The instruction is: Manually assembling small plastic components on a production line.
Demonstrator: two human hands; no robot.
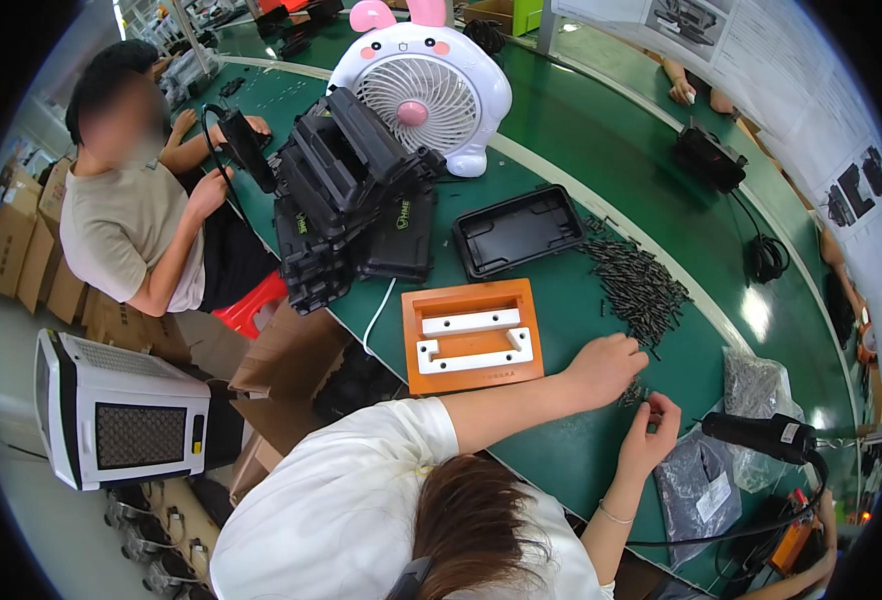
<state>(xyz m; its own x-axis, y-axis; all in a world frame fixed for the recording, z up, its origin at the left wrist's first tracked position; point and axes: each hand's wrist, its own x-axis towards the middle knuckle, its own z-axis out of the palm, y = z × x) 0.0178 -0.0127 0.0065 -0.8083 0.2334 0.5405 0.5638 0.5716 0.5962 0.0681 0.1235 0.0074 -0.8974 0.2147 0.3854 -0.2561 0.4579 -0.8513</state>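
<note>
My left hand (609, 372) reaches across the table, back up, its fingers curled down beside a small cluster of tiny metal screws (632, 393). Its fingertips are hidden, so what they hold cannot be made out. Close by on the right, my right hand (651, 428) has thumb and fingers bent together at that same cluster; anything in the pinch is too small to name. Beyond my left hand spreads a heap of short dark pins (636, 285). An orange fixture (473, 378) holding two white blocks (471, 321) with holes lies left of the hands.
Behind the fixture are an open black case half (516, 232), stacked black cases (336, 165) and a white fan (486, 110). Right of my hands lie plastic bags (758, 385) and a corded black electric screwdriver (756, 435). A co-worker (141, 215) sits at the left.
</note>
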